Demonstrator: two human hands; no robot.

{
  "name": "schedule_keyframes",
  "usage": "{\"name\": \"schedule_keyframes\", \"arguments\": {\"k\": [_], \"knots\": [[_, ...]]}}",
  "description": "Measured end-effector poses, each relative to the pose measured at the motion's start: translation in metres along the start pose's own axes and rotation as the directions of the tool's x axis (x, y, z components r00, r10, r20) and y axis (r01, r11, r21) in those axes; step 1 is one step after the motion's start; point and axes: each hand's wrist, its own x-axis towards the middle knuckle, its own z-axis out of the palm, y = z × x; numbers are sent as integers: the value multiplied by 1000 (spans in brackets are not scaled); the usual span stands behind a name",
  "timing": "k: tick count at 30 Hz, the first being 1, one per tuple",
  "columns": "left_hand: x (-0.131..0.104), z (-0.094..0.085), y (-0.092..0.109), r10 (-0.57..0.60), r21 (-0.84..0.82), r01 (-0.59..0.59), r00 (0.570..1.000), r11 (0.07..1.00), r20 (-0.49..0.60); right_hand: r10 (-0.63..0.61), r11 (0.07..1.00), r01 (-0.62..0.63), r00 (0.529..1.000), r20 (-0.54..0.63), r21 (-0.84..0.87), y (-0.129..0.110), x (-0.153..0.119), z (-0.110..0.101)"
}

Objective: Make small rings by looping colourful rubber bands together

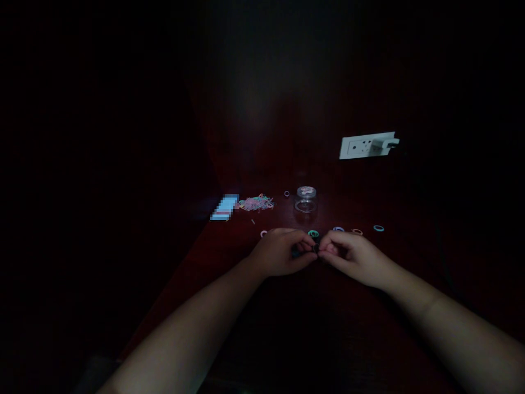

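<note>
Over the dark red table, my left hand [285,252] and my right hand [355,256] meet fingertip to fingertip. Both pinch a small dark ring-shaped band [315,248] between them. Just beyond the fingers lie a green band [313,233], a purple band [338,229] and an orange band [357,232]. A teal band [378,228] rests farther right, and a pink band [263,234] shows beside my left hand. Something teal under my left fingers is mostly hidden.
A heap of colourful bands [257,203] lies at the back left beside a bright, blurred-out screen [225,207]. Behind the hands stands a clear lidded jar [305,201], with a small ring [286,193] to its left. A wall socket [367,145] holds a white plug.
</note>
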Motion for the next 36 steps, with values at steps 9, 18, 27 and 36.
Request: {"name": "schedule_keyframes", "arguments": {"k": [9,18,27,36], "knots": [[0,1,-1,-20,16,20,1000,1000,-4,6,1000,-6,1000,-2,7,-1,1,0],[1,1,-2,14,-6,-14,1000,1000,17,4,1000,-4,1000,7,15,0,-1,0],[0,1,-2,28,39,-28,1000,999,8,23,999,-23,1000,5,39,-1,-1,1],[1,-1,1,23,36,-23,1000,999,-2,23,999,-23,1000,3,46,-2,-1,1]]}}
